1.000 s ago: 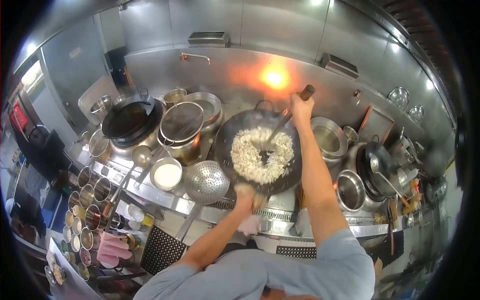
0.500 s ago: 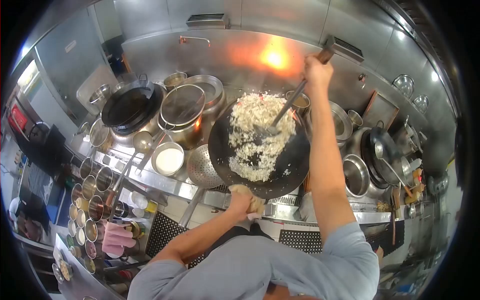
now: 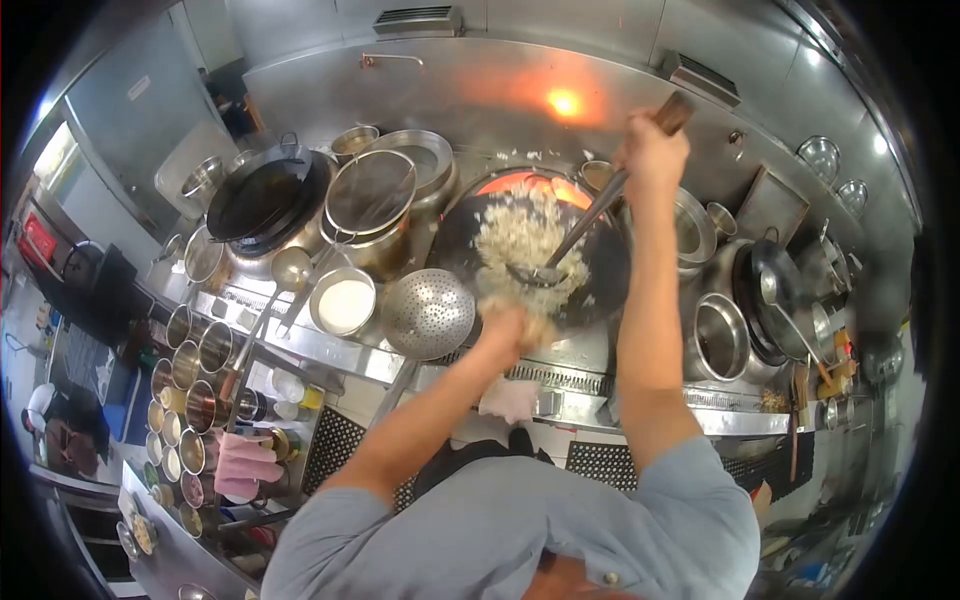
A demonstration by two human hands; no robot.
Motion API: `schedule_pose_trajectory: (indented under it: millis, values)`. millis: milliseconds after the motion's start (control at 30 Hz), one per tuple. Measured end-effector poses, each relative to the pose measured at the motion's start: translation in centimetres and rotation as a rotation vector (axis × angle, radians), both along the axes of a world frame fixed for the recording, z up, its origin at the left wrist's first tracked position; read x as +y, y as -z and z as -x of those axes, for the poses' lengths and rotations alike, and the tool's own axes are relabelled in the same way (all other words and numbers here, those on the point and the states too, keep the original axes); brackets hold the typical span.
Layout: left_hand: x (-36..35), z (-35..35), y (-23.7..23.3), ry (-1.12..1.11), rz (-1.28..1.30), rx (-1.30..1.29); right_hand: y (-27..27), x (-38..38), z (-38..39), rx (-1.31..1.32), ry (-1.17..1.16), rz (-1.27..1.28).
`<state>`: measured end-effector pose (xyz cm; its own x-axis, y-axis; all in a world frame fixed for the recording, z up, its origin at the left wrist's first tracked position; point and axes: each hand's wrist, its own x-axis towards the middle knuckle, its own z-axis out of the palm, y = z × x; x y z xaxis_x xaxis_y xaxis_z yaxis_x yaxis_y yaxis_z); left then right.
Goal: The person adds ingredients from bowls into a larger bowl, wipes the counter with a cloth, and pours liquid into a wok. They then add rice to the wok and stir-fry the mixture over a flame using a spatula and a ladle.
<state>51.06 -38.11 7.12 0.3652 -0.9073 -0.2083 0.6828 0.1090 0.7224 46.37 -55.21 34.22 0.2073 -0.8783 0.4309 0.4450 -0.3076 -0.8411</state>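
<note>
At the far left, rows of little metal cups [image 3: 185, 370] are seen along the near edge of the bench [image 3: 320, 348]. Pink cloths [image 3: 242, 465] are piled below them. Farther back, a black wok [image 3: 265, 195] is set on the stove, and a small ladle [image 3: 290, 268] is laid just in front of it. To its right, a round mesh strainer [image 3: 370, 192] is laid over a pot. A bowl of white stuff [image 3: 343, 305] is stood near that. A holed scoop [image 3: 428, 313] is laid just beside the big wok [image 3: 602, 278], close to the left arm.

The big wok is found in the middle, over the fire [image 3: 525, 183], and it is tipped up. A heap of rice [image 3: 515, 235] is held in it. The left grip [image 3: 510, 325] is clenched on the near rim of the big wok. Something pale and blurry is seen by this grip, and what it is cannot be told.

The long ladle [image 3: 585, 222] is dipped into the rice. Its handle is grasped tight by the right grip [image 3: 652, 150], which is raised high at the far side. The right arm is stretched across the right edge of the big wok.

At the right, steel pots [image 3: 722, 338] and a dark pan [image 3: 775, 290] are crowded together.
</note>
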Motion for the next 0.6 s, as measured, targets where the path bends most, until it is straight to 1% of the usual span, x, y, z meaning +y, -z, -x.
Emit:
schedule_pose_trajectory:
  millis: [33, 67, 100, 133, 167, 200, 233, 267, 300, 333, 367, 400, 433, 467, 500, 567, 600]
  values:
    - [-1.6, -0.7, -1.3, -0.117, -0.301, 0.192, 2.0, 0.8, -0.8, 0.004, 0.075, -0.018]
    - [-0.7, -0.3, 0.6, -0.127, -0.250, 0.107, 5.6, 0.4, -1.7, 0.040, -0.041, -0.038]
    - [0.3, 0.3, 3.4, -0.132, -0.185, 0.020, 7.8, -0.7, -2.2, 0.014, -0.037, 0.006]
    - [0.9, 0.9, 5.1, -0.142, -0.104, -0.073, 8.2, -2.0, -2.7, -0.018, -0.036, 0.065]
    - [2.6, 2.6, 5.1, -0.197, -0.143, -0.087, 6.7, -3.1, -2.1, -0.052, -0.066, 0.056]
    - [4.2, 4.2, 5.5, -0.240, -0.177, -0.010, 4.6, -4.0, -0.9, -0.084, -0.096, 0.046]
    - [4.7, 4.5, 5.4, -0.286, -0.206, 0.066, 2.6, -4.8, 0.0, -0.175, -0.139, 0.050]
    - [4.2, 3.3, 4.9, -0.232, -0.039, 0.031, 1.8, -7.5, 0.8, -0.151, -0.064, 0.132]
    - [4.0, 1.9, 4.4, -0.179, 0.122, -0.001, -1.0, -5.4, 2.4, -0.222, -0.112, 0.098]
    - [3.7, 1.0, 4.1, -0.128, 0.276, -0.026, -2.7, -3.9, 4.0, -0.270, -0.187, 0.136]
    - [1.7, 0.2, 2.4, -0.220, 0.152, 0.101, -3.4, -3.3, 5.0, -0.298, -0.181, 0.130]
    - [0.1, -0.9, 0.0, -0.409, -0.195, 0.089, -3.4, -2.2, 6.2, -0.331, -0.236, 0.236]
    - [-1.9, -3.8, 3.6, -0.307, -0.323, -0.080, -2.0, -1.8, 6.5, -0.337, -0.189, 0.230]
    - [-3.6, -6.0, 6.8, -0.290, -0.386, -0.195, -0.2, -2.1, 6.2, -0.346, -0.137, 0.227]
    - [-5.3, -7.7, 9.5, -0.265, -0.446, -0.313, 4.0, -4.1, 4.0, -0.285, -0.007, 0.175]
    - [-6.0, -7.5, 10.0, -0.228, -0.494, -0.419, 13.0, -7.4, 0.2, -0.198, -0.049, 0.101]
    - [-5.0, -6.5, 8.7, -0.227, -0.490, -0.410, 15.5, -7.5, -0.7, -0.178, -0.229, 0.076]
